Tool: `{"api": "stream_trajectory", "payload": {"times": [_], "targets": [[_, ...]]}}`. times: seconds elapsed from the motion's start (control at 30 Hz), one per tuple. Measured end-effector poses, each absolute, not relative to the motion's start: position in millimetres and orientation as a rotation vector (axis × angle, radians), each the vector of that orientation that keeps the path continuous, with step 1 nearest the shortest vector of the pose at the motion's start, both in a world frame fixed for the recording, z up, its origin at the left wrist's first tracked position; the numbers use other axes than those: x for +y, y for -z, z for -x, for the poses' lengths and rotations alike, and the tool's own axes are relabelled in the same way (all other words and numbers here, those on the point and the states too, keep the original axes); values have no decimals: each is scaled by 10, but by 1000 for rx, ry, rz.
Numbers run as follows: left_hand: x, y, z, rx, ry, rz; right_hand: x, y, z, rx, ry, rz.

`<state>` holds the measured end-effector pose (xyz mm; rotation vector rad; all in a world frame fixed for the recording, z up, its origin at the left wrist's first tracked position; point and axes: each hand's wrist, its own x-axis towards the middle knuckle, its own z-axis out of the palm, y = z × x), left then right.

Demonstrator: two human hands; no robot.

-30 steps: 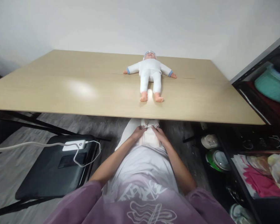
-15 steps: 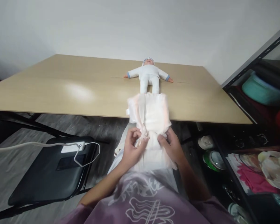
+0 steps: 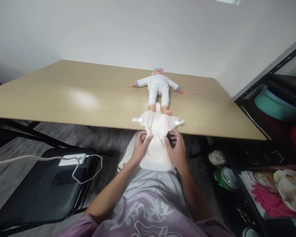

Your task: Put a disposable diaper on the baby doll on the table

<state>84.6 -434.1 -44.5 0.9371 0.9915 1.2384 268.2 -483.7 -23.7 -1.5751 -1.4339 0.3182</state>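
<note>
A white diaper (image 3: pixel 158 143) hangs between the person's two hands, unfolded, its far end above the near edge of the wooden table (image 3: pixel 108 102); whether it touches the top I cannot tell. The step in hand looks like opening the diaper out and straightening its gathered sides. The left hand (image 3: pixel 140 146) pinches the left edge, thumb laid on the inner face; the right hand (image 3: pixel 177 148) grips the right edge likewise, a small gap showing between thumb and finger. The next move, I judge, calls for an even pull so the ruffled middle doesn't fold over.

The diaper seems soft and papery, long and waisted, with faint pinkish sides and two stiff, shiny tabs (image 3: pixel 137 119) sticking out left and right. Just beyond it lies a doll (image 3: pixel 159 84) on its back, arms wide, smooth-footed, in a matte white suit with blue cuffs. The tabletop is flat, pale and slightly glossy.
</note>
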Motion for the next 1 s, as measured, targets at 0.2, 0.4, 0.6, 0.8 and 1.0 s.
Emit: {"api": "stream_trajectory", "payload": {"times": [0.2, 0.4, 0.6, 0.8, 1.0], "targets": [[-4419, 512, -916, 1032, -1241, -922, -4986, 183, -2499, -1653, 15, 1755], [-4425, 614, -915, 1029, -1218, -906, -4354, -2, -2335, -2056, -90, 1600], [-4457, 415, -532, 1187, -1013, -1302, -3811, 68, -2373, -2227, -244, 1553], [-3621, -107, 39, 1287, -985, -2246, -3656, 64, -2608, -2316, -242, 1472], [-2044, -255, -244, 1241, -848, -2631, -3589, 86, -2659, -2327, -226, 1447]]}}
